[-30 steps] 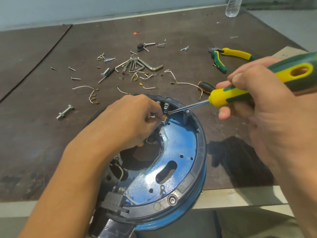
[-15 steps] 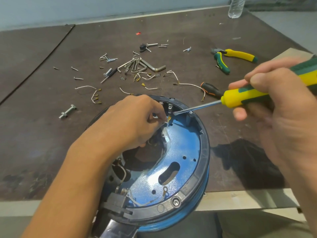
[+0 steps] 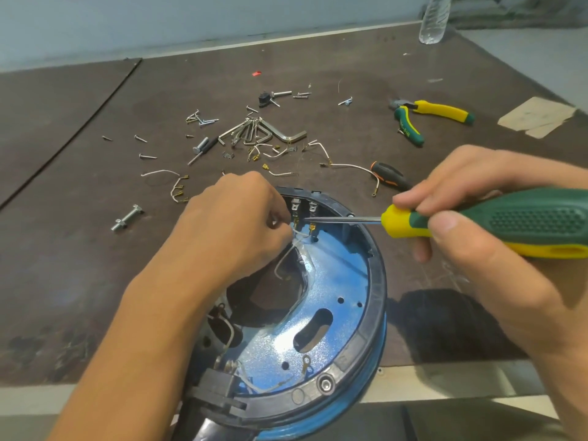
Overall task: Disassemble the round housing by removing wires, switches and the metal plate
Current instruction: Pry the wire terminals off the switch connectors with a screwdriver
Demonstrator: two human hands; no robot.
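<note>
Short writing on the green handle of the pliers (image 3: 429, 114), too small to read. No other legible label.

Round housing (image 3: 377, 281) at near centre, hanging partly over the near edge of the dark brown table (image 3: 79, 249). Black plastic rim, glossy blue metal plate (image 3: 337, 275) inside, with an oblong slot and several small round holes. Two small switches (image 3: 296, 205) with brass terminals at the far inner wall of the rim. One thin white wire (image 3: 283, 259) curving from the terminals down into the dark opening.

Left hand (image 3: 232, 224) over the far left part of the housing, fingers curled, fingertips pinching the white wire just beside the terminals. Right hand (image 3: 477, 233) at right, wrapped around the ribbed green and yellow handle of the screwdriver (image 3: 534, 219), thumb on top; thin steel shaft nearly level, tip at the terminals.

Farther on the table: bent steel hex keys (image 3: 273, 133), scattered screws (image 3: 202, 117), loose wires (image 3: 350, 167) with brass ends, a bolt (image 3: 127, 218) at left, a small black and orange screwdriver (image 3: 388, 178), a clear plastic bottle (image 3: 434, 20) at far right.
</note>
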